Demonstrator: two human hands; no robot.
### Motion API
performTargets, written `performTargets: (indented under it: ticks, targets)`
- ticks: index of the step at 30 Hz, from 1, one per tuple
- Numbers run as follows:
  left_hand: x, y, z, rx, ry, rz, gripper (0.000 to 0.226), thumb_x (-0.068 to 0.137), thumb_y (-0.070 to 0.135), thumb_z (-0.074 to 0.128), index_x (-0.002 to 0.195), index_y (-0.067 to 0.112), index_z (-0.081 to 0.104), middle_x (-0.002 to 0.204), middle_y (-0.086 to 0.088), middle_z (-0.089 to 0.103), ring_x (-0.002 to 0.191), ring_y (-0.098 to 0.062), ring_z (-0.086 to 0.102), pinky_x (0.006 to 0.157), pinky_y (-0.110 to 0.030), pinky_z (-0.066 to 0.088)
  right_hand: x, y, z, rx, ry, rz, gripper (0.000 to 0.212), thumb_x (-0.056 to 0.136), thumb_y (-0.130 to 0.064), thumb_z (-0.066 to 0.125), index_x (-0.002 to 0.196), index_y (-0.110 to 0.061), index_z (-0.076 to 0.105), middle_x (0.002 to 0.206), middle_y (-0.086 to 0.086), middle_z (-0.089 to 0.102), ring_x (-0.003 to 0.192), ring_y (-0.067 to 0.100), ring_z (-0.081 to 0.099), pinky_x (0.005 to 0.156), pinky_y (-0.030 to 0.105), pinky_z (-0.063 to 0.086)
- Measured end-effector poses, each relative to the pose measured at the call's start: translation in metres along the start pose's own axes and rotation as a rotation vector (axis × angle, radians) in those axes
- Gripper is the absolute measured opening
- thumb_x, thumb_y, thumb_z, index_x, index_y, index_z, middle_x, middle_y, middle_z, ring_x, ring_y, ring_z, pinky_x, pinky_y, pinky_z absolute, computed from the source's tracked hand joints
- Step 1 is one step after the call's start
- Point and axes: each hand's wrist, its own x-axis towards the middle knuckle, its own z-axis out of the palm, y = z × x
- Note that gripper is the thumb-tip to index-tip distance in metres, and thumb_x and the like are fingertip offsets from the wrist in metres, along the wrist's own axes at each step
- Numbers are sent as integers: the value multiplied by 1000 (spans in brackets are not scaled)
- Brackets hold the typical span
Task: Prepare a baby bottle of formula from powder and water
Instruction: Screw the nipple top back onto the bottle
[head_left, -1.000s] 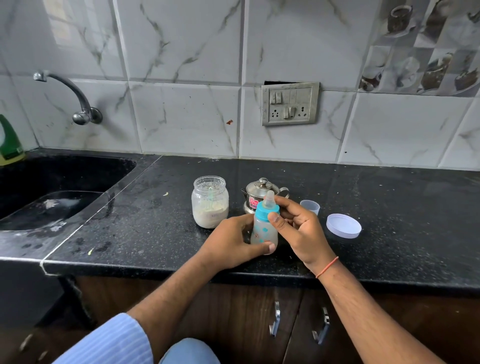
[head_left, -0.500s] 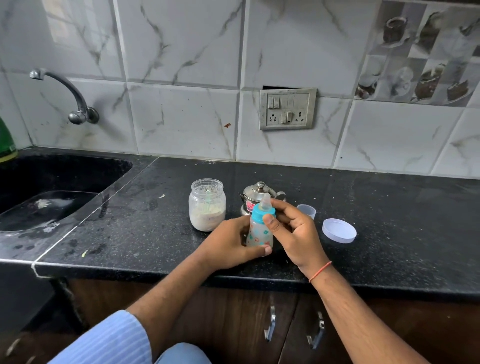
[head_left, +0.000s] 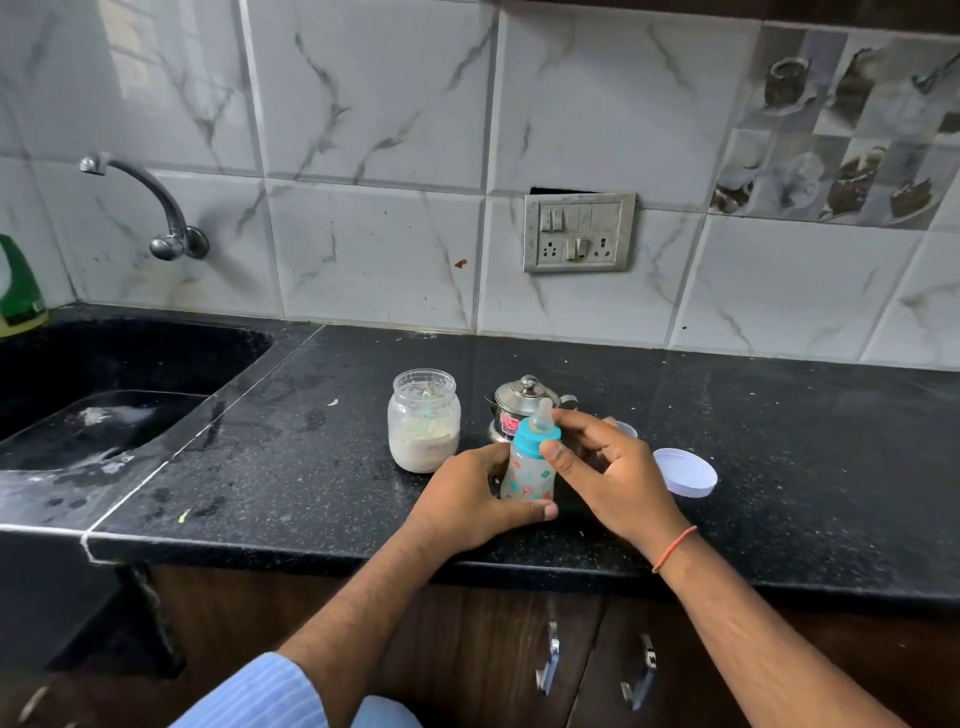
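Left hand (head_left: 467, 499) fingers curled round baby bottle (head_left: 527, 475), right hand (head_left: 613, 467) fingers gripping its teal collar (head_left: 532, 439)

One baby bottle (head_left: 527, 475) stands at the centre of the frame, with one teal collar and one teat on top. Two hands are on it: one left hand (head_left: 467, 501) and one right hand (head_left: 610, 467). There is one jar of powder (head_left: 423, 421) just left of centre, one steel pot (head_left: 519, 402) behind the bottle, one small clear cup (head_left: 626, 428) partly hidden by the right hand, and one white lid (head_left: 685, 472) right of centre. One tap (head_left: 150, 208) shows at the upper left, one sink (head_left: 104, 374) at the left, one green bottle (head_left: 18, 286) at the left edge, one switch plate (head_left: 578, 232) on the wall, and two cupboard handles (head_left: 548, 660) at the bottom
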Motion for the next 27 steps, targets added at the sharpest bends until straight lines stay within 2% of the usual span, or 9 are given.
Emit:
performTargets:
  ticks: [4, 5, 6, 8, 11, 14, 18, 21, 27]
  targets:
    - [0, 0, -1, 16, -3, 5, 84, 67, 75, 90, 139, 35, 70, 129, 23, 78, 119, 5, 70, 107, -33, 61, 12, -2, -39, -255, 118, -70, 38, 90, -56, 68, 123, -37, 76, 105, -33, 72, 88, 10, 57, 78, 26, 50]
    - [0, 0, -1, 14, -8, 3, 86, 66, 77, 89, 139, 35, 70, 130, 23, 77, 120, 5, 70, 108, -33, 60, 17, 0, -48, -362, 157, -52, 40, 90, -59, 68, 122, -35, 76, 102, -34, 70, 85, 9, 53, 75, 25, 47]
    - [0, 0, -1, 12, -8, -2, 86, 66, 77, 89, 138, 35, 70, 130, 23, 77, 120, 5, 69, 108, -33, 60, 22, 6, -57, -493, 170, -15, 42, 90, -62, 67, 123, -36, 74, 103, -31, 70, 87, 7, 52, 75, 25, 45]
    - [0, 0, -2, 11, -7, -15, 85, 67, 76, 91, 138, 35, 70, 129, 24, 77, 120, 6, 69, 108, -32, 60, 31, 18, -71, -756, 115, 119, 53, 89, -70, 64, 131, -38, 67, 119, -25, 68, 108, 11, 56, 85, 35, 50]
    - [1, 0, -2, 10, -12, -26, 88, 63, 80, 89, 138, 35, 70, 128, 25, 77, 119, 6, 70, 107, -33, 60, 38, 28, -80, -950, 3, 346, 80, 80, -85, 62, 144, -37, 57, 132, -19, 66, 131, 19, 52, 96, 45, 50]
    - [1, 1, -1, 2, -22, -32, 77, 71, 69, 94, 135, 36, 69, 127, 25, 77, 119, 7, 69, 108, -31, 60, 43, 32, -76, -957, -52, 421, 91, 69, -92, 62, 142, -36, 58, 129, -19, 67, 131, 19, 52, 94, 44, 49]
    - [-1, 4, -2, 3, -18, -14, 70, 76, 62, 96, 135, 37, 68, 128, 24, 76, 119, 6, 68, 108, -28, 59, 44, 31, -69, -942, -41, 401, 68, 69, -88, 69, 119, -42, 67, 119, -19, 70, 120, 16, 55, 86, 39, 45]
    - [0, 5, -2, 1, -21, -13, 72, 76, 61, 96, 137, 35, 68, 131, 22, 76, 119, 6, 68, 107, -27, 59, 42, 25, -66, -847, -22, 359, 55, 67, -80, 75, 108, -44, 66, 111, -19, 68, 114, 14, 58, 90, 41, 50]
    - [2, 2, -2, 6, -22, -15, 77, 75, 64, 95, 139, 33, 68, 131, 20, 77, 120, 3, 70, 108, -31, 60, 36, -25, -64, -586, -180, 107, 45, 74, -43, 91, 111, -40, 66, 106, -20, 74, 98, 2, 69, 84, 29, 58]
